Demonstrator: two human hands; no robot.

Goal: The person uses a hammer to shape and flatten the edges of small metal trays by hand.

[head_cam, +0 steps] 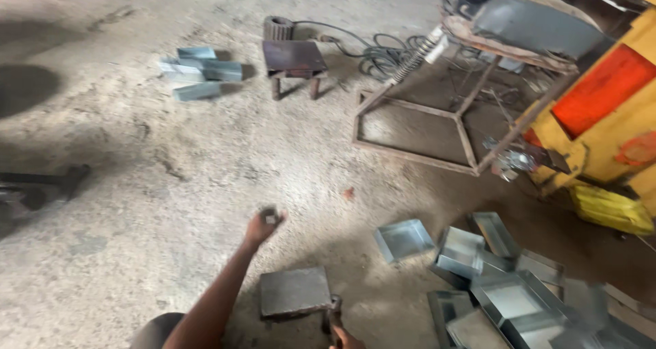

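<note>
The left hand [263, 226], mid-frame, is closed around a small dark piece [270, 216], while the right hand [344, 337] at the bottom edge grips a handle [334, 315] beside the block [295, 292], so the blurred piece may slip onto the floor [171, 171].

Pile of shallow metal trays [506, 294], rusty frame stand [437, 123], small stool [295, 62], coiled cable [383, 52], perhaps folded metal pieces [199, 70].

Right hand [345, 338] cut off at bottom edge; small dark object [270, 216] in left hand [263, 226] blurred, kind unclear.
</note>
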